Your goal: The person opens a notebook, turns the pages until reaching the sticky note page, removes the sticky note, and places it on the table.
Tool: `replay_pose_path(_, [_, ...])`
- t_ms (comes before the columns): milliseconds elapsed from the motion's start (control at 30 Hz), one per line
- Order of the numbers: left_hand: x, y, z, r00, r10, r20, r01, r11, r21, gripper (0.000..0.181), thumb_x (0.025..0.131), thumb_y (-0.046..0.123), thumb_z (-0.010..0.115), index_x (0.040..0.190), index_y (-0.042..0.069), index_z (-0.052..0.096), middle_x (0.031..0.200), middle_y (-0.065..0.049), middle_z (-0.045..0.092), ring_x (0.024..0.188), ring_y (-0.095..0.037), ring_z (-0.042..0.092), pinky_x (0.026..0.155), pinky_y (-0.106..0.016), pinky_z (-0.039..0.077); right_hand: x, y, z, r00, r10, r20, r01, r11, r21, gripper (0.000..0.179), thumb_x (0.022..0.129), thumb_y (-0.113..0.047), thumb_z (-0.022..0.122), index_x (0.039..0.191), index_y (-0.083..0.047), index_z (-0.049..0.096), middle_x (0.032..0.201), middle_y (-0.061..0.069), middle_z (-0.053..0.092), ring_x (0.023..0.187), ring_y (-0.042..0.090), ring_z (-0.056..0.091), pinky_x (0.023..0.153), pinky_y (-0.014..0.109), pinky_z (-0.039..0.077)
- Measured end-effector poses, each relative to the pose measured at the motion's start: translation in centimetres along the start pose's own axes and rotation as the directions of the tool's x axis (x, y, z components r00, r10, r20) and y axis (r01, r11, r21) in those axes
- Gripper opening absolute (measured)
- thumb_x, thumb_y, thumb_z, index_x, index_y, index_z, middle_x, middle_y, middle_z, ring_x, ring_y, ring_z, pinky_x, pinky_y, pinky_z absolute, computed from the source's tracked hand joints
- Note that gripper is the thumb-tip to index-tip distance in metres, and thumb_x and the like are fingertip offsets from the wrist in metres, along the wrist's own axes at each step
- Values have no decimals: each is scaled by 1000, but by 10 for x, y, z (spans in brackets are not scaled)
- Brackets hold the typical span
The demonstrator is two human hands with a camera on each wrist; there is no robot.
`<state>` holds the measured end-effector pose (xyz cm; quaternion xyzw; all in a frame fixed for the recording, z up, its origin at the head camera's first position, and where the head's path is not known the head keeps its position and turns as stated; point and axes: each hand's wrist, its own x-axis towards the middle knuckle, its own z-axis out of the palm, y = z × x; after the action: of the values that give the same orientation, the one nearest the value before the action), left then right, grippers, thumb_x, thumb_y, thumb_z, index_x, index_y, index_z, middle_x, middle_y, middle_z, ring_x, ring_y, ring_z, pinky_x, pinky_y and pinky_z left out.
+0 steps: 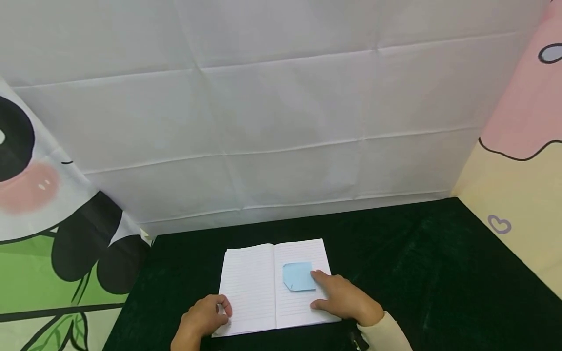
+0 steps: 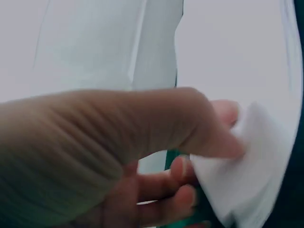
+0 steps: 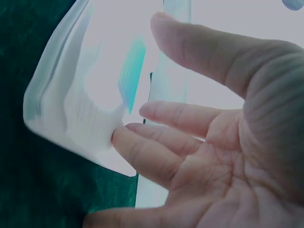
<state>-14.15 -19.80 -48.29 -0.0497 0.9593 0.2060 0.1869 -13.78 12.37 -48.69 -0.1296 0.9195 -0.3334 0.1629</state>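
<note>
An open lined notebook [image 1: 247, 292] lies on the dark green cloth. On its right page sits a light blue sticky note [image 1: 298, 276], its lower left corner creased. My left hand [image 1: 203, 315] is at the left page's outer edge. In the left wrist view, thumb and index finger pinch a bent part of the page [image 2: 251, 161]. My right hand [image 1: 347, 297] rests over the right page's outer edge, fingers spread, the index fingertip at the note's right edge. In the right wrist view its fingers are extended and the blue note [image 3: 132, 73] appears edge-on.
The dark green cloth [image 1: 417, 263] covers the table around the notebook. A creased white sheet [image 1: 281, 122] hangs behind it. Printed cartoon cloths stand at the left [image 1: 26, 273] and right [image 1: 518, 195] sides.
</note>
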Motion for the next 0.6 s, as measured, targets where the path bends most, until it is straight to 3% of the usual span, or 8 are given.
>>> replay_pose_path(133, [4,12,12,989,91,-119,-82,994,72,23,75,2,79,75,19,64,96,-10,50,87,-27,47,73,-43,45,2,-7,3,999,-10,-39,9,1000,-14,66,87,-26,79,141,1,52,146,22,56,134,40,56,109,61,43])
replay_pose_path(200, [6,20,19,975,156,-156,-140,984,111,29,71,-2,80,73,21,63,110,-14,54,101,-33,50,86,-52,47,4,-13,5,998,10,-64,-12,999,-40,65,85,-27,80,138,0,55,143,21,59,132,41,57,108,69,40])
replay_pose_path(300, [10,30,28,953,269,-140,-257,962,96,32,73,-8,73,70,21,60,140,-18,57,128,-44,51,105,-66,40,12,-26,9,993,29,-114,-41,993,-110,64,82,-30,82,135,-1,59,140,20,62,133,46,55,108,81,24])
replay_pose_path(400, [12,40,35,938,334,-89,-333,942,31,26,78,-4,68,72,20,58,155,-19,48,146,-48,39,111,-74,29,22,-40,17,980,24,-198,-61,981,-185,60,78,-32,86,127,-4,66,141,22,61,140,52,45,107,87,7])
replay_pose_path(500, [11,48,40,938,340,-68,-342,939,-19,18,84,12,70,76,19,55,158,-19,44,148,-50,32,109,-82,20,30,-51,27,960,-14,-279,-49,975,-215,47,74,-31,88,109,-6,71,141,24,60,143,54,40,109,86,4])
replay_pose_path(600, [9,53,43,943,323,-75,-326,945,-29,28,84,30,77,79,18,51,159,-20,41,149,-52,29,104,-87,15,38,-58,36,950,-22,-313,-48,975,-216,30,74,-27,89,89,-10,69,138,23,62,140,53,43,109,86,9])
